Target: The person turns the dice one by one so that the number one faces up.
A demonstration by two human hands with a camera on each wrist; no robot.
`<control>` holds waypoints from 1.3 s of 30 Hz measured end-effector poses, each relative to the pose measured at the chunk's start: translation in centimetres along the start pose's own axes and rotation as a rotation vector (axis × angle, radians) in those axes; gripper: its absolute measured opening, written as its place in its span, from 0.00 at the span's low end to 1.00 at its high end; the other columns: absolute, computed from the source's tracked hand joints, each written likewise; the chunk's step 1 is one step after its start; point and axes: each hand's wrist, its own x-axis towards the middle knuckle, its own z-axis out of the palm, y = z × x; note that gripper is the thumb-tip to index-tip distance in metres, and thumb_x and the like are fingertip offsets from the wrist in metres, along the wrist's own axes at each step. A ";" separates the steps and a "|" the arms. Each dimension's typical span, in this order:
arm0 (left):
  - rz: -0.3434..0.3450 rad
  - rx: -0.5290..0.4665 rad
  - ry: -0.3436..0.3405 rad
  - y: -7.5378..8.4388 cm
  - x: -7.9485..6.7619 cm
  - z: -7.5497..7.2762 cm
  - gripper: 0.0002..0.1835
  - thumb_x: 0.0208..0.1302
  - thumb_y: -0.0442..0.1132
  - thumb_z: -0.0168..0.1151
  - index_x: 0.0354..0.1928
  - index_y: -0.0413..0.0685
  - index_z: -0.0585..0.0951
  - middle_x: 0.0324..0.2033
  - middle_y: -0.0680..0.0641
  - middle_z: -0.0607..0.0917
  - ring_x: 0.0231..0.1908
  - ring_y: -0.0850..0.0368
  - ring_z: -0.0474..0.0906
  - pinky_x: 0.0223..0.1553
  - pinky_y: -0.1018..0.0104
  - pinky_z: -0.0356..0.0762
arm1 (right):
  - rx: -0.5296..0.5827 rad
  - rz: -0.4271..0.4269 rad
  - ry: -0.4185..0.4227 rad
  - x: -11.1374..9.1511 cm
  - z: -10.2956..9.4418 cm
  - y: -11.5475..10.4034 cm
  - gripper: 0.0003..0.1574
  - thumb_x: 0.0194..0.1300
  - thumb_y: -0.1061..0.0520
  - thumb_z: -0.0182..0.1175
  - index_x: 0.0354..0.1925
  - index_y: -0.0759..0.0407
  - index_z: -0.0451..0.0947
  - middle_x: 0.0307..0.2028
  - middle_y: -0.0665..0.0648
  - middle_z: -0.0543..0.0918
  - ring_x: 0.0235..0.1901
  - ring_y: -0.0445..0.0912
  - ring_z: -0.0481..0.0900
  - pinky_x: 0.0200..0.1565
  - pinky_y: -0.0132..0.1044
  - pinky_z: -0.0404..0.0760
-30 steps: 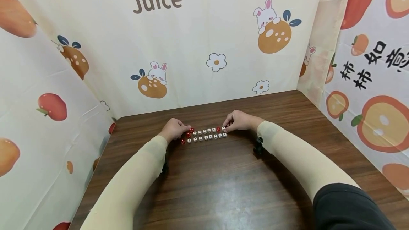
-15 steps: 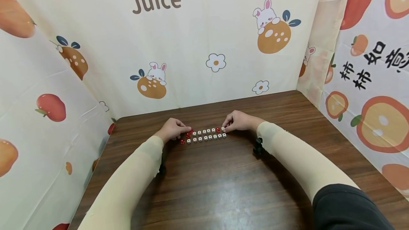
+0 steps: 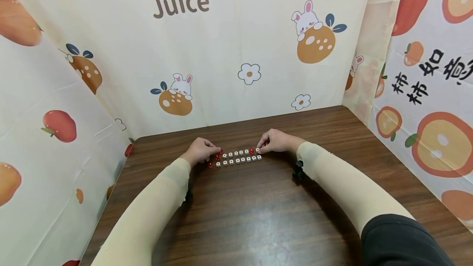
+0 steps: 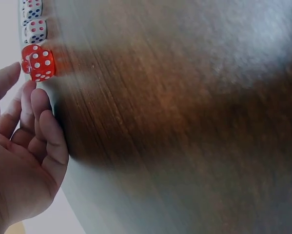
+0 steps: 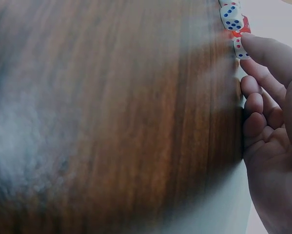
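Observation:
Small dice stand in two rows on the brown table (image 3: 236,200). At the left end of the far row, my left hand (image 3: 200,150) pinches a red die (image 3: 221,151) between thumb and fingertips. Two more red dice sit just in front of it, one heading each row. At the far row's right end my right hand (image 3: 276,140) has thumb and index finger on a white die (image 5: 240,48). Beside that one is another red die (image 3: 252,151). Several white dice (image 3: 236,154) fill the rest of that row. The near row (image 3: 238,161) is white apart from its red left die.
Printed cloths with fruit and rabbits hang as a back wall (image 3: 218,44), a left wall (image 3: 33,167) and a right wall (image 3: 425,93) around the table. Both forearms reach in over the table from the front. A dark wrist camera (image 3: 297,170) hangs under the right wrist.
My left hand and forearm have shifted slightly left. The right hand keeps its place at the end of the far row, and the dice look the same.

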 end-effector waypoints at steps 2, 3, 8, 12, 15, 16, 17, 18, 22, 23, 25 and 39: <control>0.008 -0.005 0.008 0.1 -0.2 0.0 0.16 0.78 0.52 0.76 0.48 0.47 0.96 0.27 0.52 0.86 0.26 0.57 0.79 0.27 0.63 0.78 | -0.003 0.002 0.002 0.0 0.0 0.0 0.06 0.72 0.50 0.80 0.46 0.48 0.98 0.38 0.46 0.93 0.38 0.39 0.82 0.45 0.34 0.82; 0.008 -0.011 0.011 0.1 -0.3 0.0 0.16 0.78 0.52 0.76 0.50 0.47 0.96 0.28 0.52 0.86 0.26 0.57 0.79 0.27 0.63 0.78 | -0.004 0.004 0.003 0.0 0.0 0.1 0.06 0.72 0.50 0.80 0.46 0.48 0.98 0.38 0.46 0.93 0.38 0.39 0.82 0.45 0.34 0.82; 0.026 -0.014 0.002 0.3 -0.1 0.0 0.19 0.72 0.52 0.82 0.55 0.47 0.95 0.27 0.52 0.86 0.25 0.57 0.78 0.26 0.63 0.78 | -0.006 -0.001 0.011 -0.1 0.0 0.1 0.07 0.73 0.50 0.79 0.46 0.50 0.98 0.39 0.47 0.93 0.38 0.39 0.82 0.45 0.33 0.81; 0.052 0.014 -0.010 0.3 0.2 0.0 0.17 0.72 0.49 0.81 0.54 0.46 0.95 0.25 0.52 0.86 0.24 0.57 0.78 0.25 0.63 0.78 | -0.007 -0.003 0.015 -0.2 0.1 0.0 0.08 0.74 0.50 0.79 0.46 0.50 0.98 0.39 0.48 0.93 0.39 0.39 0.82 0.45 0.33 0.82; 0.060 0.031 -0.008 0.5 0.3 0.1 0.14 0.73 0.47 0.79 0.51 0.47 0.96 0.25 0.52 0.87 0.24 0.57 0.79 0.26 0.63 0.79 | -0.005 -0.001 0.018 -0.2 0.2 -0.1 0.08 0.74 0.50 0.79 0.46 0.50 0.98 0.40 0.48 0.94 0.39 0.39 0.83 0.46 0.34 0.82; 0.061 0.034 -0.006 0.5 0.2 0.1 0.13 0.73 0.46 0.79 0.51 0.47 0.96 0.25 0.52 0.87 0.25 0.57 0.79 0.27 0.63 0.79 | -0.003 0.001 0.020 -0.2 0.2 -0.1 0.08 0.74 0.49 0.79 0.46 0.50 0.98 0.40 0.48 0.94 0.39 0.39 0.83 0.46 0.34 0.82; 0.062 0.034 -0.006 0.6 0.2 0.2 0.12 0.74 0.46 0.78 0.50 0.47 0.96 0.25 0.52 0.87 0.25 0.57 0.79 0.27 0.63 0.80 | -0.002 0.000 0.022 -0.2 0.2 0.0 0.08 0.74 0.49 0.79 0.46 0.50 0.98 0.40 0.48 0.94 0.39 0.40 0.83 0.46 0.34 0.82; 0.060 0.029 -0.010 0.6 0.3 0.2 0.12 0.74 0.45 0.78 0.50 0.46 0.96 0.25 0.51 0.87 0.25 0.57 0.80 0.27 0.63 0.81 | -0.001 0.000 0.024 -0.2 0.2 0.0 0.08 0.74 0.49 0.79 0.46 0.50 0.98 0.41 0.48 0.94 0.39 0.40 0.83 0.46 0.35 0.82; 0.050 0.001 -0.029 0.3 0.4 -0.1 0.12 0.75 0.43 0.75 0.51 0.44 0.95 0.29 0.49 0.90 0.28 0.57 0.83 0.30 0.63 0.86 | -0.004 -0.007 0.024 0.0 0.2 0.1 0.09 0.74 0.49 0.78 0.46 0.50 0.98 0.42 0.49 0.95 0.40 0.40 0.84 0.48 0.35 0.83; 0.046 -0.006 -0.037 0.1 0.6 -0.2 0.12 0.75 0.42 0.75 0.52 0.43 0.95 0.31 0.49 0.91 0.29 0.57 0.84 0.31 0.63 0.87 | -0.006 -0.008 0.023 0.1 0.2 0.2 0.09 0.74 0.48 0.78 0.46 0.50 0.98 0.42 0.49 0.95 0.40 0.40 0.84 0.48 0.35 0.83; 0.045 -0.011 -0.049 -0.1 0.6 -0.4 0.12 0.75 0.40 0.74 0.53 0.41 0.95 0.34 0.48 0.92 0.32 0.57 0.85 0.32 0.64 0.89 | -0.006 -0.003 0.021 0.1 0.2 0.2 0.09 0.74 0.48 0.78 0.46 0.49 0.98 0.42 0.48 0.95 0.41 0.40 0.84 0.48 0.35 0.83; 0.091 -0.010 -0.029 -0.3 -0.1 -0.5 0.12 0.80 0.40 0.73 0.56 0.41 0.93 0.37 0.46 0.91 0.33 0.56 0.86 0.31 0.64 0.89 | -0.017 0.009 0.030 -0.1 0.3 0.3 0.08 0.75 0.47 0.77 0.46 0.47 0.98 0.42 0.46 0.95 0.41 0.40 0.84 0.50 0.37 0.83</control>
